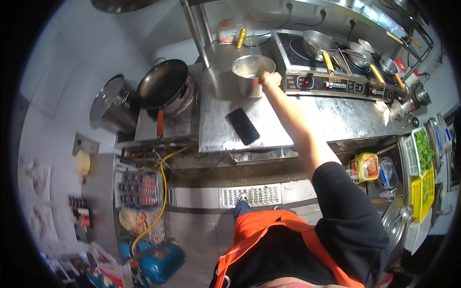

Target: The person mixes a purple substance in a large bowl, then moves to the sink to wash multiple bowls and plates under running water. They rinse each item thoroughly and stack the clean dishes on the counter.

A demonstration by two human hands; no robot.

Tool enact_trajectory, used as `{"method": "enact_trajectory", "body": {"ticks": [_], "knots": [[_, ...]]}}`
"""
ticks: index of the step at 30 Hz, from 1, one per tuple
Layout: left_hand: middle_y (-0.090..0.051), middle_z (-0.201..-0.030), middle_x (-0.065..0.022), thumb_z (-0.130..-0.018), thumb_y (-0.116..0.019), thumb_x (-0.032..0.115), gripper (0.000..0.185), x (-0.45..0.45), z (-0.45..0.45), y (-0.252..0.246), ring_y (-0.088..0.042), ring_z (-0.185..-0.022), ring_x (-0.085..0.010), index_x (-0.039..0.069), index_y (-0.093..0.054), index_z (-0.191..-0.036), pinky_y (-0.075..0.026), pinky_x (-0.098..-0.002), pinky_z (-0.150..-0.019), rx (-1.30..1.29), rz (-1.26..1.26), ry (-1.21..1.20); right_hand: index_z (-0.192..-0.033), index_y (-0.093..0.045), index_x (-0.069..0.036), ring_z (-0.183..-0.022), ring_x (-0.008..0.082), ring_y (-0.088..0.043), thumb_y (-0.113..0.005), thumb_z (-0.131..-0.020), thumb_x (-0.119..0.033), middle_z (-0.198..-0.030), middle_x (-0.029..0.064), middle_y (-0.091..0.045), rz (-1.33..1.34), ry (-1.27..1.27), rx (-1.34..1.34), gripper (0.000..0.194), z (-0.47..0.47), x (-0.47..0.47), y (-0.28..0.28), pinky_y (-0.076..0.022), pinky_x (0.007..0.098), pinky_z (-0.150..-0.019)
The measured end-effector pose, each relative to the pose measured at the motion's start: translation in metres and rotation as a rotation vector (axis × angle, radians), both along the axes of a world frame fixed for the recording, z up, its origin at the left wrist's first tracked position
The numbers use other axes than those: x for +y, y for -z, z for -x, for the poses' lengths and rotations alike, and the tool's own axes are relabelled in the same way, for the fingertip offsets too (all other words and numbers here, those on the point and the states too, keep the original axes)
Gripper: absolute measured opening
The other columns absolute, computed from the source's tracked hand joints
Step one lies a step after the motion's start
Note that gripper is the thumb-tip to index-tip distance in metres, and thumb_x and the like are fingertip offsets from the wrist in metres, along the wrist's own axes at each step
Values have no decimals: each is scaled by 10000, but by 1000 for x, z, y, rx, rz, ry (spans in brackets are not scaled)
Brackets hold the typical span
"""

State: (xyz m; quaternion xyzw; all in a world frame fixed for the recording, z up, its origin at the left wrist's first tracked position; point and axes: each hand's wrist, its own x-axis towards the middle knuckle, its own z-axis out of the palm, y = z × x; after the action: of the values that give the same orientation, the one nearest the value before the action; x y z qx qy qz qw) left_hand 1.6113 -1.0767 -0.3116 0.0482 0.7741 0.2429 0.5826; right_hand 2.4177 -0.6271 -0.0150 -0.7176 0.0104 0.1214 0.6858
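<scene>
My right hand (271, 80) is closed at the right side of a round metal pot (248, 86), where its handle seems to be; the fingers cover that part. Something pale lies inside the pot, too blurred to name. Beneath and around it is a stainless steel counter (216, 122); whether the pot's base touches the steel, I cannot tell. A black smartphone (242, 126) lies on the counter, nearer to me than the pot. My left hand is out of view.
Right of the pot is a multi-burner electric cooker (335, 82) holding ladles and strainers. A wok (164, 84) with an orange handle sits left on a burner. A yellow hose (165, 187) runs to a blue gas cylinder (158, 262). Greens fill a white basket (414, 158).
</scene>
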Motion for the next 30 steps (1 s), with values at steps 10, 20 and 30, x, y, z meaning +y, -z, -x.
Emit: {"method": "enact_trajectory", "body": {"ticks": [10,20,30], "knots": [[-542,-777,-74,-888,-435,238,176,438,-19,-23,-508,-555,-195,97,-501,-971,-424,-302,-439,-109,-383,433,-916,-555,-13,-607,169,-594,-539,-869,-172,-744,124,-597,100,-364,-379,166,-3,-116,24,-494,322,-565],[-432,-567,-4,-857,-420,126,148,300,-381,-30,-421,-403,-132,135,-421,-709,-338,-261,-335,-311,-228,1629,-777,-584,-83,-645,135,-575,-656,-804,-159,-678,19,-565,108,1276,203,107,445,-875,51,-487,282,-577],[-604,-920,-100,-885,-506,173,375,-130,-511,-96,-604,-703,-186,2,-475,-1217,-493,-289,-555,-338,-22,2621,-766,-593,-57,-612,115,-575,-580,-846,-94,-715,43,-596,-605,1837,-254,89,812,-1054,139,-492,224,-520]]}}
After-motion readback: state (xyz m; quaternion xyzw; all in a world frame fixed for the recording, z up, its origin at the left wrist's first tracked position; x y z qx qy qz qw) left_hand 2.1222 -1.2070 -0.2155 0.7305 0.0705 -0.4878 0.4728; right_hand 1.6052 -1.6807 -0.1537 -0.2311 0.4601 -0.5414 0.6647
